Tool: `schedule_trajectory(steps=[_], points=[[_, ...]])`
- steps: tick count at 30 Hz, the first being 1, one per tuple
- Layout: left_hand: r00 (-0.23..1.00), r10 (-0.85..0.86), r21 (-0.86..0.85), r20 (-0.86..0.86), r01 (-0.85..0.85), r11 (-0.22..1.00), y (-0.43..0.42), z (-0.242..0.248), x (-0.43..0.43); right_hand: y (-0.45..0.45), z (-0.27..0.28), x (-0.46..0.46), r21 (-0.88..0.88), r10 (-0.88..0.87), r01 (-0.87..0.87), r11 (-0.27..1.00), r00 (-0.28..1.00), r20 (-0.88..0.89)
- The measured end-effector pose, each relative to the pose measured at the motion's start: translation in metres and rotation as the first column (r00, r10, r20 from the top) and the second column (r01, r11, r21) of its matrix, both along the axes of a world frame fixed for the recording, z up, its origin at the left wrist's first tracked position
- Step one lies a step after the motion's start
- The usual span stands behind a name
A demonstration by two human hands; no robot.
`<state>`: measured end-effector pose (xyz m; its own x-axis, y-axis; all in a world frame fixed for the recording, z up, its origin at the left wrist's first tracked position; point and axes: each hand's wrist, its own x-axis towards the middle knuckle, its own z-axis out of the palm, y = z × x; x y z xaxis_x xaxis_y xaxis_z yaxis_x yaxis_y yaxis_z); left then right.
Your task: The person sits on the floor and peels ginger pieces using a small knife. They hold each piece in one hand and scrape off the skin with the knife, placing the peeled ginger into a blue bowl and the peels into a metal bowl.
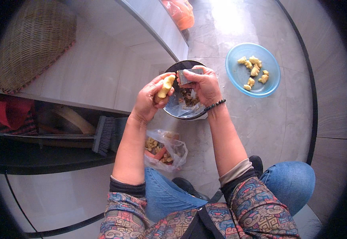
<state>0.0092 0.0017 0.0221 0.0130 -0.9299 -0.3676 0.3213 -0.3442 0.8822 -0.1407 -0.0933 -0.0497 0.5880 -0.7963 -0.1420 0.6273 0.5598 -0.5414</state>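
Between the thumb and fingers of my left hand [149, 97] is a piece of ginger root [166, 86], pale yellow with its skin mostly off. My right hand [204, 85] grips a flat, grey rectangular metal blade [188, 75], thumb pressed on its face. The two hands are apart, over a dark round bin [169, 111] lined with a clear plastic bag. Brown scraps [188, 98] lie inside the bin, partly hidden by my right hand. On the floor to the right, a light blue plastic basin [269, 88] holds several pale ginger pieces [254, 70].
A clear plastic bag [179, 158] with ginger and reddish-orange items stands near my left knee. At left are a woven basket [39, 44], a brush [102, 136] and an open cabinet compartment. An orange plastic bag [181, 13] lies at the far end, beside the cabinet.
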Motion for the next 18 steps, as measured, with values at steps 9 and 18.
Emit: schedule_trajectory(steps=[9, 18], points=[[0.953, 0.046, 0.135, -0.299, -0.006, 0.991, 0.001, -0.011, 0.009, 0.004, 0.002, 0.007, -0.341, -0.064, 0.018, 0.94, 0.99, -0.124], [0.957, 0.285, 0.225, -0.05, -0.267, 0.937, -0.003, -0.005, -0.006, 0.008, 0.002, 0.011, -0.349, -0.09, 0.041, 0.936, 0.988, -0.127]])
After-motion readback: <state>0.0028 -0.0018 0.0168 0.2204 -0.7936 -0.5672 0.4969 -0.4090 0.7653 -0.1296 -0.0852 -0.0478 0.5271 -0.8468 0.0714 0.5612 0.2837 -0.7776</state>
